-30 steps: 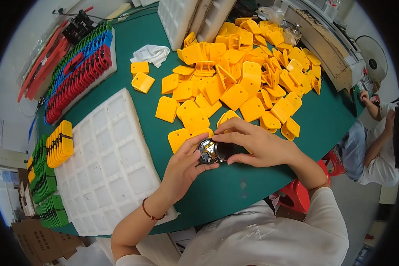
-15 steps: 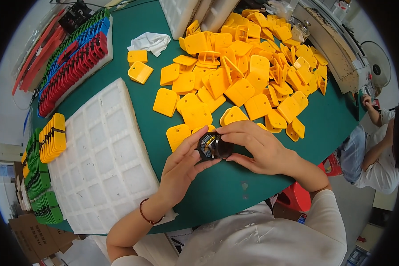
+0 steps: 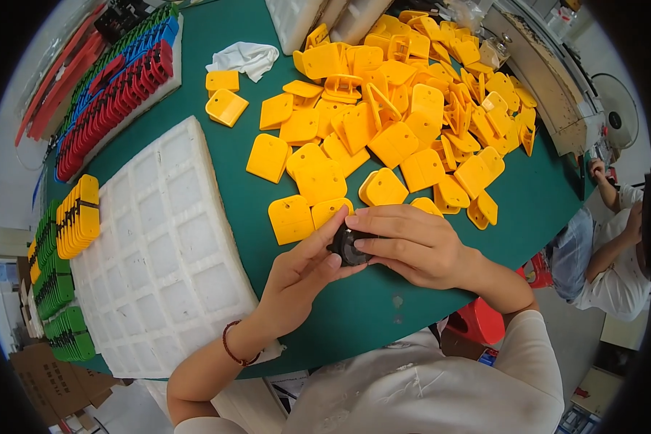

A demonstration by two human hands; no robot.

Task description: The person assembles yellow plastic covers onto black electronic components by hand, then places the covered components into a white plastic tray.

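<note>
Rn both hands are on one thing: a small black round part (image 3: 349,247), held just over the desk (image 3: 369,322). L hand (image 3: 295,273) has thumb + fingers closed round its near-left side, R hand (image 3: 432,249) has fingertips pressed on its top right, so the grip's snug from both sides. Pic's small and fingers hide a lot, so can't tell if it's fully seated, but no innards showing, so IMO it's abt closed up.

Just past the grip there's a big heap of loose yellow plates (image 3: 394,143), running away to the far right. No black bits on them AFAICT, so prob a lot left there. White cloth (image 3: 246,59) is further off, far left of the grip, w/ 2 yellow plates beside it.

Left of the grip: white gridded tray (image 3: 155,253). At its left edge, a yellow stack (image 3: 79,224) w/ black strips, plus green stacks (image 3: 69,333). Further out, far left, a rack of red, blue + green pieces (image 3: 141,108) in tidy rows. Those look further along than the heap, just my read tho.
</note>
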